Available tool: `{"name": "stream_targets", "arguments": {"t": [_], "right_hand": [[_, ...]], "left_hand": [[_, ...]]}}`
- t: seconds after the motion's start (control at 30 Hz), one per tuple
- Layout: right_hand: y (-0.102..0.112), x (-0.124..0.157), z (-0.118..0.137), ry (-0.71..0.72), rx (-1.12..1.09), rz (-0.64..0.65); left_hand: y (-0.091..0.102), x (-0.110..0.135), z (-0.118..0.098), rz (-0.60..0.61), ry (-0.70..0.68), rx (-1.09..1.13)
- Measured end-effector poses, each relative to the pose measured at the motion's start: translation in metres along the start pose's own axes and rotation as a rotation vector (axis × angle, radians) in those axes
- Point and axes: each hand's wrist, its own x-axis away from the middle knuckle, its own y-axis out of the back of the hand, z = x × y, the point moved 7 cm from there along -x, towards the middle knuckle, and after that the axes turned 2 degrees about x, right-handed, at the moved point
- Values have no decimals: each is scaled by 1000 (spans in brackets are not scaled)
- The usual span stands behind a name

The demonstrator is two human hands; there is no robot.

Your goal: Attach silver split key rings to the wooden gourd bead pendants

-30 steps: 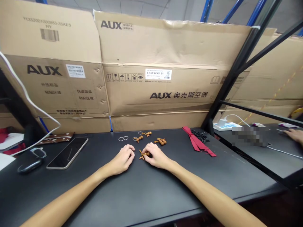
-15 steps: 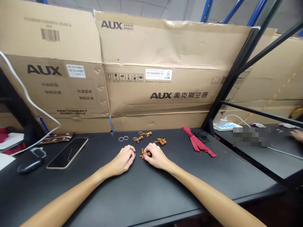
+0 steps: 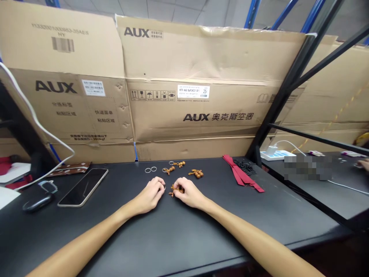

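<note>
Both my hands rest on the black table (image 3: 178, 238) near its middle. My right hand (image 3: 188, 194) is closed, its fingertips pinching a small brown wooden bead charm (image 3: 173, 189). My left hand (image 3: 151, 194) is curled shut right beside it, with what looks like a small metal ring at its fingertips. Just behind the hands lie more bead charms (image 3: 196, 173), another bead charm with a ring (image 3: 168, 169) and two loose metal rings (image 3: 150, 169).
Red ribbons (image 3: 240, 175) and black small parts (image 3: 245, 166) lie at the back right. A phone (image 3: 83, 187) and a dark case (image 3: 37, 201) lie at the left. Cardboard boxes (image 3: 190, 88) wall off the back. Another person's hand (image 3: 363, 164) shows at the neighbouring table.
My right hand has drawn the bead charm slightly left, closer to my left hand. The other person's hand at the far right has pulled back toward the frame edge.
</note>
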Motion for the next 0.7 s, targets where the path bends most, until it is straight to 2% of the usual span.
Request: {"name": "stream_targets", "arguments": {"t": [0.17, 0.4, 0.7], "right_hand": [[1, 0, 1, -15, -106, -1], [1, 0, -1, -32, -215, 11], [-2, -1, 2, -41, -333, 26]], "left_hand": [[-2, 0, 1, 11, 29, 35], [-10, -1, -10, 29, 33, 106], [-9, -2, -12, 28, 33, 99]]}}
